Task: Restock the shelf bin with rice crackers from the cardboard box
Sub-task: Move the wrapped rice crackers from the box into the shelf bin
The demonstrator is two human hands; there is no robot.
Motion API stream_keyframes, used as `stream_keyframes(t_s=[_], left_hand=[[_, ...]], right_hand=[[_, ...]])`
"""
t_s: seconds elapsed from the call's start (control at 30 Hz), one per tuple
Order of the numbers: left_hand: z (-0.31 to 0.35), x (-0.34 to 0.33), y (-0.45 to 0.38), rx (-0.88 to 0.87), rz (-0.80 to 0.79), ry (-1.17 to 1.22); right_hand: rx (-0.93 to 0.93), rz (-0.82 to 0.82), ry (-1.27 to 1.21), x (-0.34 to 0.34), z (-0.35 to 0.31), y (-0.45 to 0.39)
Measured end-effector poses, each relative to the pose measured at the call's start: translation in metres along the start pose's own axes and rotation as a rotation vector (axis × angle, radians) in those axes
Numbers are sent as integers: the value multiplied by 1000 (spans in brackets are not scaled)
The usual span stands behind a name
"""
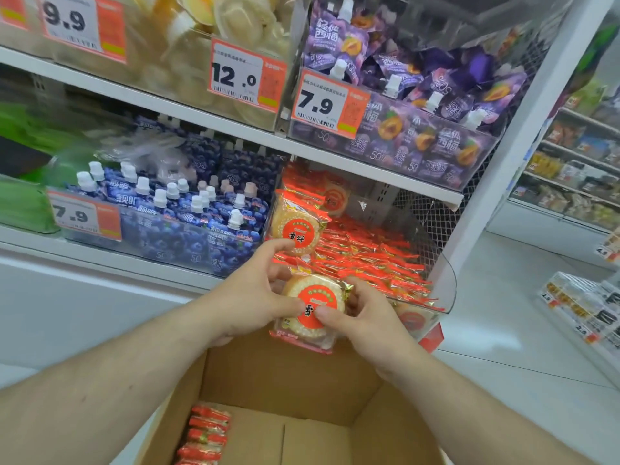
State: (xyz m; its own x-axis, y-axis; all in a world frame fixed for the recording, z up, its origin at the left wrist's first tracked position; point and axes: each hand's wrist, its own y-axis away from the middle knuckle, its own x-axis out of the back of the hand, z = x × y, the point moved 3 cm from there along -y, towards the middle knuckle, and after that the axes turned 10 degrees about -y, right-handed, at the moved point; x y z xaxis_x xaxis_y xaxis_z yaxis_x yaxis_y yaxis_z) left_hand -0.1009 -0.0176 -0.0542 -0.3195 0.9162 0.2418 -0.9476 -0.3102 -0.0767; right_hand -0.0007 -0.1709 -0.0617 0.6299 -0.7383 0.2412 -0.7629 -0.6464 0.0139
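Both hands meet in front of the lower shelf, holding a stack of rice cracker packets (310, 310) between them, just above the open cardboard box (288, 391). The left hand (255, 297) grips the stack from its left side, with the thumb pressed on the red round label of the front packet and the fingers curled behind. The right hand (362, 317) pinches the stack from the right, its thumb on the same label almost touching the left thumb, the fingers wrapped round the foil edge. The stack sits at the front lip of the clear shelf bin (446, 290), which holds rows of red-edged cracker packets lying on edge; one more cracker packet (297, 226) stands upright at the bin's left wall, face outward. Inside the box, a short row of packets (206, 434) remains along the lower left side, with bare cardboard beside it. To the left of the bin stands a bin of blue spouted pouches (188, 213); on the shelf above sit purple spouted pouches (419, 95) behind a price tag (327, 104) reading 7.9.
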Motion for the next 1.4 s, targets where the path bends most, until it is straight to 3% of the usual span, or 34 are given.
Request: stream_keyframes(t_s=[0.1,0.17,0.27,0.4,0.8,1.1,1.4], left_hand=[[11,-1,-7,-46,76,-11],[16,5,-13,-116,213,-144],[15,17,-22,-156,438,-455],[5,24,-33,-126,559,-556],[0,19,-53,-66,687,-538],[-6,19,-54,-65,707,-581],[-4,21,-54,-62,687,-586]], right_hand=[[33,-19,-165,11,-20,-8],[111,87,-229,28,-38,-21],[175,257,-195,62,-52,-54],[143,336,-111,81,-51,-105],[18,434,115,63,-29,-230],[30,586,326,44,-21,-246],[-41,485,311,42,-20,-245]])
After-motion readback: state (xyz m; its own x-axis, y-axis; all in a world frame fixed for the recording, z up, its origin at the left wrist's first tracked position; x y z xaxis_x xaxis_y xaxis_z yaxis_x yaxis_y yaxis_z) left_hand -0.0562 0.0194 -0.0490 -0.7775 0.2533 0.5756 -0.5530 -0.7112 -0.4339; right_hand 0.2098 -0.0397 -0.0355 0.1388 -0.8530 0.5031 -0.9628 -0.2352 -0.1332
